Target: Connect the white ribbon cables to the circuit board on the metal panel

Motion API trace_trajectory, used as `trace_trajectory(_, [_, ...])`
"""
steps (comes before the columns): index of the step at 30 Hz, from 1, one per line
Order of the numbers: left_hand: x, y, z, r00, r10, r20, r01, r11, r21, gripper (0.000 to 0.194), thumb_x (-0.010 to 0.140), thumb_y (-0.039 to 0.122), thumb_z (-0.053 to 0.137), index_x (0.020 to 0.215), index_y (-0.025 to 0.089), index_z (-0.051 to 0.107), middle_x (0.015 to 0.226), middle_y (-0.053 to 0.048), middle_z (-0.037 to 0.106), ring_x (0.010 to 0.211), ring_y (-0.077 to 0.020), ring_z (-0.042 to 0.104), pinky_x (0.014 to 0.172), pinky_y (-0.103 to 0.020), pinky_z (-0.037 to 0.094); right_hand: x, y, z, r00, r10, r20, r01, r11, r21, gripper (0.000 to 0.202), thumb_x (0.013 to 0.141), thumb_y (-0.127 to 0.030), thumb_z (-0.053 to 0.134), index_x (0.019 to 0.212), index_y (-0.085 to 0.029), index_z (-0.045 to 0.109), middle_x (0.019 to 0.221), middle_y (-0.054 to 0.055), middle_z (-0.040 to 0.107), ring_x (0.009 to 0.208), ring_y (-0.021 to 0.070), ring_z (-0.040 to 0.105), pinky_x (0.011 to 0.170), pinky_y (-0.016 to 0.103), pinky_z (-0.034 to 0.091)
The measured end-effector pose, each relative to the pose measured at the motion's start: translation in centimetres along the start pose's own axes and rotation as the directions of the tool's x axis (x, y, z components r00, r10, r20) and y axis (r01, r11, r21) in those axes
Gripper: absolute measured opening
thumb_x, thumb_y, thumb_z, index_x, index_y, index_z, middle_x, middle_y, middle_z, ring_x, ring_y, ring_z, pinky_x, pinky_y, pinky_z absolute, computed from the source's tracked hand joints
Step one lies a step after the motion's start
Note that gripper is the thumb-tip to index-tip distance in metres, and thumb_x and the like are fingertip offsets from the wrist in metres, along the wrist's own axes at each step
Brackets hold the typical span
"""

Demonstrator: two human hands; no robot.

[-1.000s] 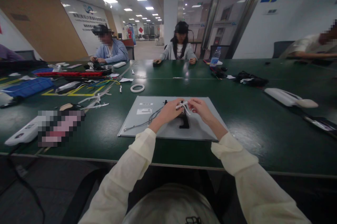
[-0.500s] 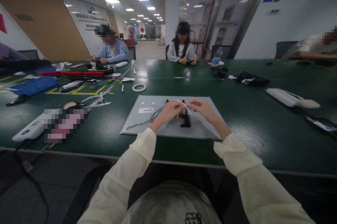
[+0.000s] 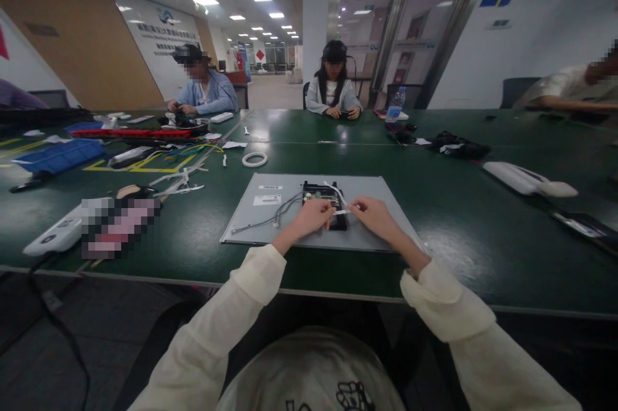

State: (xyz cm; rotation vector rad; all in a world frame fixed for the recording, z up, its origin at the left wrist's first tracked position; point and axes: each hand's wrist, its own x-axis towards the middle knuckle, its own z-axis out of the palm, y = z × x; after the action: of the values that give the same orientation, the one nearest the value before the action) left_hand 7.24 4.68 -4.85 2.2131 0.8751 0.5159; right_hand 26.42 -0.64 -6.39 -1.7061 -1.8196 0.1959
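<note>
A thin white strip of tape [image 3: 342, 212] runs between my two hands, with a curled length rising above it. My left hand [image 3: 313, 215] pinches its left end, the fingers closed. At the other side my right hand [image 3: 373, 214] is closed on the strip near its right end. Beneath them a black frame with a green circuit board [image 3: 318, 194] lies on a flat grey panel [image 3: 376, 189]; my left hand covers part of the frame. Grey cables [image 3: 284, 208] trail left from the board across the panel, near white labels [image 3: 267, 200].
A white tape roll [image 3: 255, 159] lies beyond the panel. To the left are tape scraps [image 3: 181, 180], a blue tray [image 3: 60, 158] and a white device [image 3: 65, 230]. Another white device [image 3: 526, 179] lies right. Two people sit across the green table [image 3: 290, 127]; others sit at the sides.
Both hands have come down and nearer to me, and the right hand has shifted slightly right. More of the circuit board and the white strip now shows.
</note>
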Motion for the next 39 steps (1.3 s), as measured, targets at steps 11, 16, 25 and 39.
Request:
trace_trajectory(11, [-0.1, -0.1, 1.6, 0.988, 0.040, -0.148, 0.024, 0.914, 0.406, 0.022, 0.085, 0.031, 0.046, 0.081, 0.015, 0.061, 0.079, -0.007, 0.065, 0.076, -0.0192, 0.061, 0.071, -0.029, 0.046, -0.6, -0.6, 1.0, 0.999, -0.041, 0.024, 0.045, 0.979, -0.199, 0.025, 0.085, -0.033, 0.044, 0.070, -0.016, 0.054, 0.071, 0.004, 0.056, 0.067, 0.0144, 0.048, 0.062, 0.025, 0.032])
trace_trajectory(16, [0.0, 0.1, 1.7, 0.989, 0.022, -0.145, 0.044, 0.897, 0.439, 0.021, 0.084, 0.032, 0.049, 0.080, 0.015, 0.061, 0.080, -0.008, 0.065, 0.077, -0.0204, 0.061, 0.070, -0.030, 0.046, -0.7, -0.9, 1.5, 0.999, -0.031, 0.028, 0.038, 0.948, -0.316, 0.020, 0.085, -0.028, 0.043, 0.071, -0.017, 0.052, 0.074, 0.005, 0.055, 0.068, 0.0153, 0.048, 0.062, 0.026, 0.031])
trace_trajectory(25, [0.0, 0.0, 1.1, 0.981, 0.077, -0.176, -0.026, 0.961, 0.277, 0.023, 0.085, 0.029, 0.045, 0.079, 0.015, 0.061, 0.075, -0.005, 0.064, 0.071, -0.0155, 0.059, 0.068, -0.025, 0.044, -1.1, -0.8, 0.5, 0.996, -0.034, -0.085, 0.025, 0.994, -0.104, 0.021, 0.085, -0.027, 0.042, 0.069, -0.017, 0.051, 0.070, 0.003, 0.054, 0.065, 0.0138, 0.048, 0.063, 0.025, 0.032])
trace_trajectory(39, [-0.2, 0.4, 1.5, 0.993, 0.027, -0.119, 0.042, 0.839, 0.542, 0.023, 0.085, 0.032, 0.045, 0.089, 0.014, 0.060, 0.084, -0.012, 0.065, 0.081, -0.0242, 0.062, 0.069, -0.032, 0.047, -1.4, -2.3, 1.6, 0.999, 0.053, 0.000, -0.047, 0.890, -0.453, 0.015, 0.086, -0.026, 0.046, 0.075, -0.016, 0.050, 0.080, 0.008, 0.054, 0.071, 0.0162, 0.050, 0.061, 0.027, 0.030])
